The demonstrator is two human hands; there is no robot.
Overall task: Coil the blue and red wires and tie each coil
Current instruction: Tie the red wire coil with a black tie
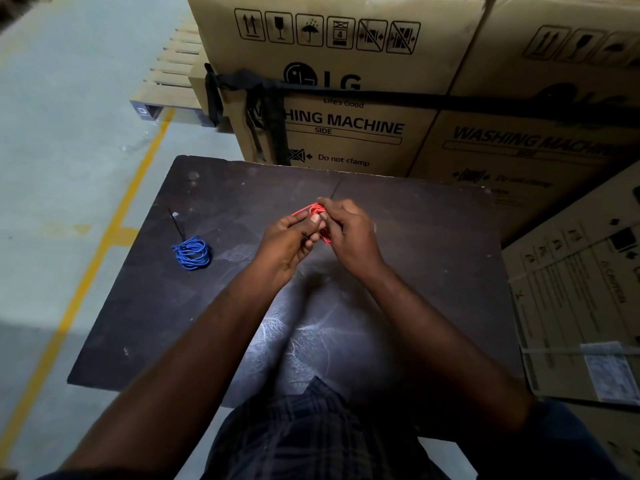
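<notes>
The blue coil (191,252), apparently tied, lies near the bench's (433,271) left edge. The left hand (289,242) and right hand (349,233) each have their grip clamped on the red coil (317,211), held above the far middle. Step 2, tying red, seems in hand. The next move calls for threading and cinching the black tie (304,234).

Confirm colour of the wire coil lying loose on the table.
Blue; the wire coil shows best in the head view.

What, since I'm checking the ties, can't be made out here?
Head view: red coil mostly hidden by the left hand and right hand; tied or not, unclear.
Black tie at the fingers: too small, partly covered.
Blue coil: whether it is fastened, too small to see.
</notes>
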